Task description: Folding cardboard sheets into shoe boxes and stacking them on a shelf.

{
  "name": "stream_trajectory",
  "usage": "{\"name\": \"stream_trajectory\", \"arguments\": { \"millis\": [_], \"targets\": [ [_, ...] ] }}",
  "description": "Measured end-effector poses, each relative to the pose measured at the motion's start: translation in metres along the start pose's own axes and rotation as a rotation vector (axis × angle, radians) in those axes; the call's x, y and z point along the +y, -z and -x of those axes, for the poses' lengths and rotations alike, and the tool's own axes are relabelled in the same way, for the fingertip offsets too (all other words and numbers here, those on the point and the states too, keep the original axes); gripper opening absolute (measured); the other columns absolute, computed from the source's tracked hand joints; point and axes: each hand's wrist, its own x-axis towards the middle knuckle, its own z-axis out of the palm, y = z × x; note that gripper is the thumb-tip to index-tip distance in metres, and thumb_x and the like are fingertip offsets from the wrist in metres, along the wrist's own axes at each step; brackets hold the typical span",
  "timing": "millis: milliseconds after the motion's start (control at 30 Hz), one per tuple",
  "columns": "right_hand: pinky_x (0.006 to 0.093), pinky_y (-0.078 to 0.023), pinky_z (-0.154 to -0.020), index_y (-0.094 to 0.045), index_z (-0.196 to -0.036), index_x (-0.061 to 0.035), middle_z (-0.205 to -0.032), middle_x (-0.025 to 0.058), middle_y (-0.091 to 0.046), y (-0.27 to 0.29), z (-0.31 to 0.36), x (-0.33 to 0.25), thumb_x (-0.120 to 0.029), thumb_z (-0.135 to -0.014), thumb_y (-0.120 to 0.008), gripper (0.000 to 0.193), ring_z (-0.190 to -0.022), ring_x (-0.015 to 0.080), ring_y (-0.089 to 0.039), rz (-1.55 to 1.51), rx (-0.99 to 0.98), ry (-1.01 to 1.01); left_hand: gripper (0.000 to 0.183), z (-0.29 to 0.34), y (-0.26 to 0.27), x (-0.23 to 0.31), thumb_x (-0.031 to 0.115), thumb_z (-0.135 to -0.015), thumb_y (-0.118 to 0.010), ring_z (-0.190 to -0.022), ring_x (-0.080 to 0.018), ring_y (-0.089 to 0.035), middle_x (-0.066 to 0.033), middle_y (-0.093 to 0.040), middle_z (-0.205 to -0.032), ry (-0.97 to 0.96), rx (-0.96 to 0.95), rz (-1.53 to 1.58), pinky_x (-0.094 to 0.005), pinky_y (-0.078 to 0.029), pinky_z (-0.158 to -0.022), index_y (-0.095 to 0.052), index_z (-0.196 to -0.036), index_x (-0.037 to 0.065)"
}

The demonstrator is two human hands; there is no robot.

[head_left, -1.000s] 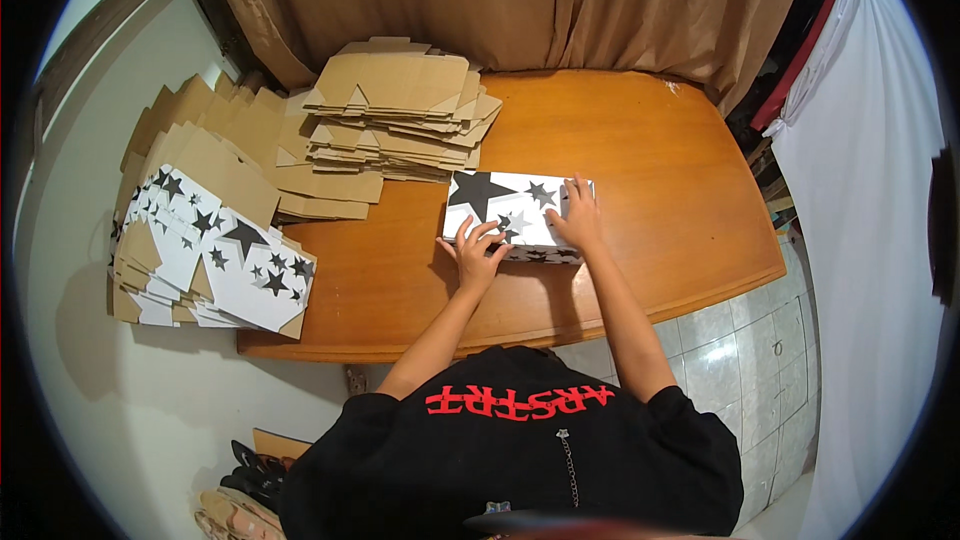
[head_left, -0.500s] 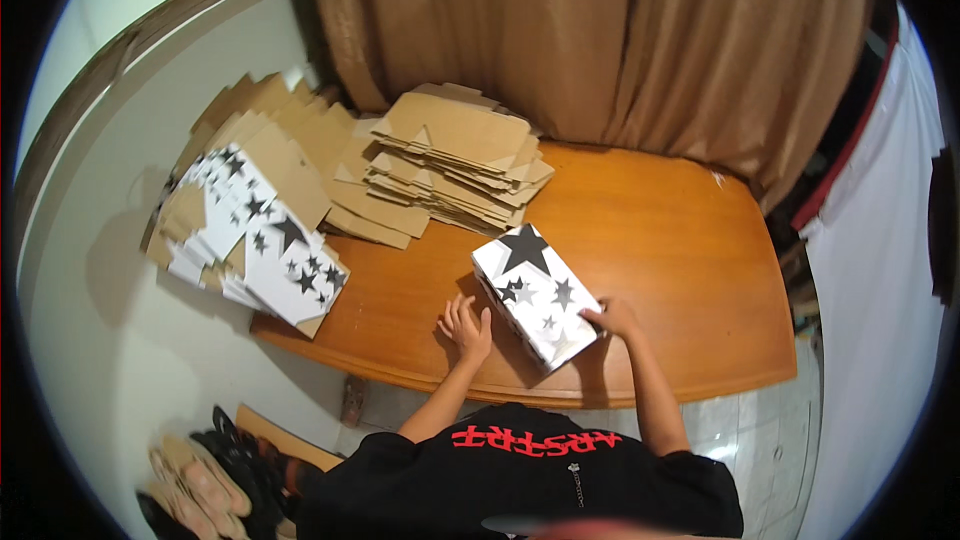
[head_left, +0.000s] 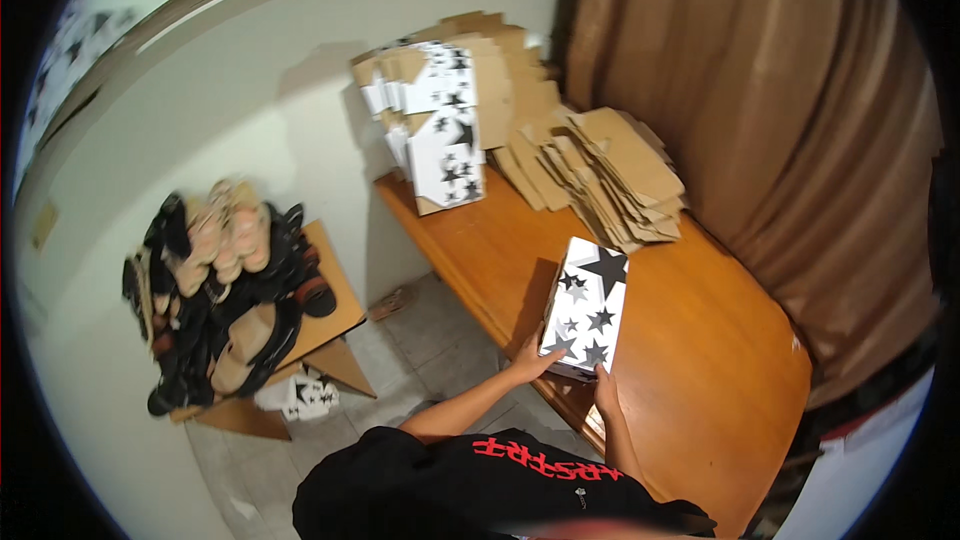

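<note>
A white cardboard box (head_left: pixel 588 305) printed with black and grey stars is between my two hands, at the near edge of the wooden table (head_left: pixel 700 370). My left hand (head_left: pixel 532 358) grips its near left corner, thumb on the top. At the near right corner, my right hand (head_left: pixel 606 395) holds the box with its fingers mostly hidden by the side. The lid side faces up and looks closed. Whether the box rests on the table or is slightly lifted, I cannot tell.
Flattened brown cardboard boxes (head_left: pixel 630 165) lie stacked at the far side of the table. Star-printed flat boxes (head_left: pixel 447 155) lean by the wall. To the left, a small wooden table (head_left: pixel 335 310) bears a heap of sandals (head_left: pixel 235 240). A brown curtain (head_left: pixel 740 120) hangs behind.
My view has swung left, bringing the sandals into full sight. My left hand, apart from the box before, now grips it. The box has turned to stand more lengthwise before me.
</note>
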Motion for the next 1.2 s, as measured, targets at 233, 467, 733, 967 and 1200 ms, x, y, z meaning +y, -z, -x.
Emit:
{"name": "stream_trajectory", "arguments": {
  "millis": [233,467,733,967,1200],
  "targets": [
    [0.0364,-0.025,-0.102,-0.031,-0.130,0.0052,-0.131,0.0192,-0.034,-0.084,0.004,0.011,-0.018,-0.087,-0.052,0.054,-0.120,0.0280,-0.035,-0.120,0.014,0.498,0.085,0.069,0.083,0.066,0.026,-0.073,-0.069,-0.130,-0.0282,-0.030,-0.0189,-0.031,-0.140,-0.228,0.244,0.134,-0.0350,-0.025,-0.105,-0.021,-0.140,0.003],
    [0.0410,-0.021,-0.105,-0.003,-0.141,-0.0019,-0.143,0.0159,-0.012,-0.225,0.082,-0.182,-0.027,-0.073,-0.071,0.100,-0.131,0.0289,-0.019,-0.400,-0.197,1.038,0.087,0.161,0.237,0.170,0.024,-0.075,-0.067,-0.129,-0.0219,-0.029,-0.0163,-0.031,-0.140,-0.489,0.411,0.122,-0.0333,-0.023,-0.105,-0.016,-0.141,0.001],
    [0.0393,-0.032,-0.099,0.002,-0.140,-0.0036,-0.135,0.0148,-0.027,-0.393,0.183,-0.362,-0.017,-0.072,-0.075,0.104,-0.119,0.0264,-0.037,-0.715,-0.094,1.569,0.112,0.307,0.420,0.318,0.019,-0.056,-0.085,-0.130,-0.0247,-0.030,-0.0144,-0.030,-0.142,-0.795,0.609,-0.485,-0.0345,-0.025,-0.105,-0.015,-0.143,0.007],
    [0.0346,-0.042,-0.089,-0.029,-0.136,-0.0038,-0.124,0.0134,-0.038,-0.462,0.297,-0.563,-0.019,-0.071,-0.075,0.081,-0.111,0.0248,-0.045,-0.842,-0.194,1.770,0.057,0.368,0.577,0.444,0.013,-0.067,-0.079,-0.094,-0.0138,-0.056,-0.0057,-0.060,-0.107,-0.880,0.966,-0.720,-0.0292,-0.048,-0.071,-0.051,-0.117,0.007],
    [0.0333,-0.048,-0.077,-0.041,-0.126,0.0011,-0.109,0.0173,-0.057,-0.520,0.336,-0.689,-0.012,-0.079,-0.062,0.053,-0.094,0.0246,-0.058,-0.836,-0.242,1.779,0.029,0.400,0.659,0.512,0.012,-0.078,-0.065,-0.076,-0.0152,-0.055,-0.0075,-0.061,-0.087,-1.112,1.106,-0.722,-0.0270,-0.044,-0.069,-0.057,-0.104,0.000]
  ]
}}
